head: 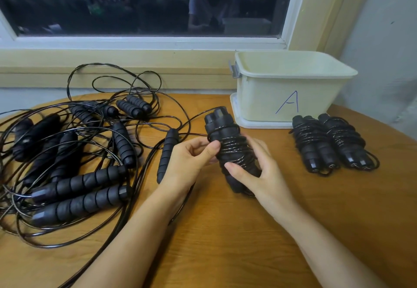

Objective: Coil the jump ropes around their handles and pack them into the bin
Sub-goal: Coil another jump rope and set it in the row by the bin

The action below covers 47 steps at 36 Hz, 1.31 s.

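A pair of black foam handles (222,129) stands tilted above the table's middle, with thin black rope coiled around it. My right hand (259,170) grips the lower part of this bundle from the right. My left hand (191,159) pinches the rope against the bundle's left side with thumb and fingers. A loose strand runs from the bundle off to the left. Two coiled rope bundles (331,145) lie side by side on the table in front of the cream bin (291,84), which is marked "A". What lies inside the bin is hidden.
A tangled pile of loose jump ropes (74,150) with several black handles covers the left of the wooden table (225,231). One single handle (167,152) lies just left of my left hand. A window sill and wall stand behind the table.
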Tool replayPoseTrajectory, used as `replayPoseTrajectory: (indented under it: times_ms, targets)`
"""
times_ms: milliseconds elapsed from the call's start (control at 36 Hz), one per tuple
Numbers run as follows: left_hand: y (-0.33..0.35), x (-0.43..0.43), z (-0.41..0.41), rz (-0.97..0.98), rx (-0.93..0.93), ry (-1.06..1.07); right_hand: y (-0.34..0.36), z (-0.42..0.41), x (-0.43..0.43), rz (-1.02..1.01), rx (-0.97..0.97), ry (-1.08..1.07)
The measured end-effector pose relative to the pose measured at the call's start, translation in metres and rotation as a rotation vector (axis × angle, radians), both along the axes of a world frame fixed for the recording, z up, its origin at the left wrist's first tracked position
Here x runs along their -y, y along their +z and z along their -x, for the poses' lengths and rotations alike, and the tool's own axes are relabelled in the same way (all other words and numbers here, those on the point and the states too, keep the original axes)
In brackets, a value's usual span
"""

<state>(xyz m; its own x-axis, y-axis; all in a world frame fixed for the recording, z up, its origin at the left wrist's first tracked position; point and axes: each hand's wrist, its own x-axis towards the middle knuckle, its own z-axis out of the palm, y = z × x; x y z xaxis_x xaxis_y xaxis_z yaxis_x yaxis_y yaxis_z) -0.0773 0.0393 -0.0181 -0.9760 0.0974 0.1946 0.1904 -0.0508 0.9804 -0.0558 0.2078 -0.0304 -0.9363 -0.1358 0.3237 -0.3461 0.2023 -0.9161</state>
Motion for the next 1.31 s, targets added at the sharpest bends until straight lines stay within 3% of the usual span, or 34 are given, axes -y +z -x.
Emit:
replayPoseTrajectory:
  times_ms: [278, 556, 694, 1028, 1306]
  targets:
    - [0.009, 0.002, -0.003, -0.016, 0.006, 0.021, 0.002, 0.002, -0.006, 0.201, 0.036, 0.005]
    - [0.014, 0.002, -0.007, -0.077, 0.085, 0.03, 0.007, 0.006, -0.013, 0.273, 0.111, 0.046]
    - [0.013, -0.005, -0.009, -0.166, 0.141, 0.087, -0.001, 0.011, -0.014, 0.165, -0.017, -0.073]
    - [0.01, -0.012, -0.012, -0.081, 0.04, 0.17, -0.008, 0.011, -0.013, -0.095, -0.35, -0.258]
    - [0.005, -0.013, -0.013, 0.016, -0.029, 0.064, -0.01, 0.007, -0.006, -0.633, -0.29, -0.383]
